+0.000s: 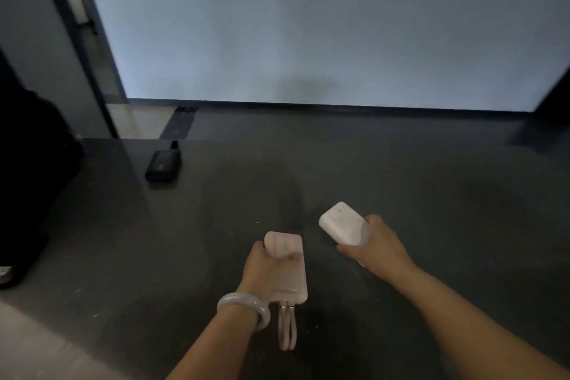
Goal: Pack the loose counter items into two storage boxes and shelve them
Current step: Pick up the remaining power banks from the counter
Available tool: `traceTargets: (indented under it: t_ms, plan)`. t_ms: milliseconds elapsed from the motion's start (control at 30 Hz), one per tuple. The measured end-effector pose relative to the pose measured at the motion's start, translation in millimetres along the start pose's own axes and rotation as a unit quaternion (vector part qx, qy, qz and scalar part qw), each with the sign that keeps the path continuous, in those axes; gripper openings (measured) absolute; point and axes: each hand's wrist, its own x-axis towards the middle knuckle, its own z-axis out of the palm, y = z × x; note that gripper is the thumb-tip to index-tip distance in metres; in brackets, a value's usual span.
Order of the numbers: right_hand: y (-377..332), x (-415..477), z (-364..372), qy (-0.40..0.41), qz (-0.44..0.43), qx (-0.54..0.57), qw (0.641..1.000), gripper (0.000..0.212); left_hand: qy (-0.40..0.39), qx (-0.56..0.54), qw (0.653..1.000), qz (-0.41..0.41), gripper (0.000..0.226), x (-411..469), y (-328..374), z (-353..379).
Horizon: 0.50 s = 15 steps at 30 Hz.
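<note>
Fingers of your left hand (pixel 265 268) curl round the pink power bank (pixel 288 265); your right hand (pixel 374 245) grips the white charger (pixel 342 222), which juts beyond your knuckles.

Bare dark counter (pixel 401 194) is stretching ahead of both hands and off to the right, leaving open passage toward the pale wall (pixel 308 25). A black power bank (pixel 163 165) is lying at the far left near the counter's back edge, its cable stub (pixel 175 144) pointing away. A dark bulky shape (pixel 34 170) is crowding the left side. The left hand (pixel 262 268), gripping a pink power bank (pixel 291 281), and the right hand (pixel 379 245), gripping a white power bank (pixel 342 222), are leaving a small gap between them.
</note>
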Motion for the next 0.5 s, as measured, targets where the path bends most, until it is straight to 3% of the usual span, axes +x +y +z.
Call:
traceTargets:
  t_ms: [200,367,500]
  plan:
    - [76.9,-34.8,-93.2,0.085,0.082,0.018,0.993,0.079,-0.081,0.022,0.996,0.041,0.078,-34.3,21.4,88.8]
    - [154.5,-83.0,-170.9,0.137,0.126,0.026,0.982,0.081,-0.153,0.021,0.985,0.076,0.052,-77.3,37.3,177.3]
    - [225.1,-127.0,-227.1,0.172,0.161,0.001,0.972,0.084,-0.218,0.032,0.970,0.100,0.047,-119.9,47.3,256.7]
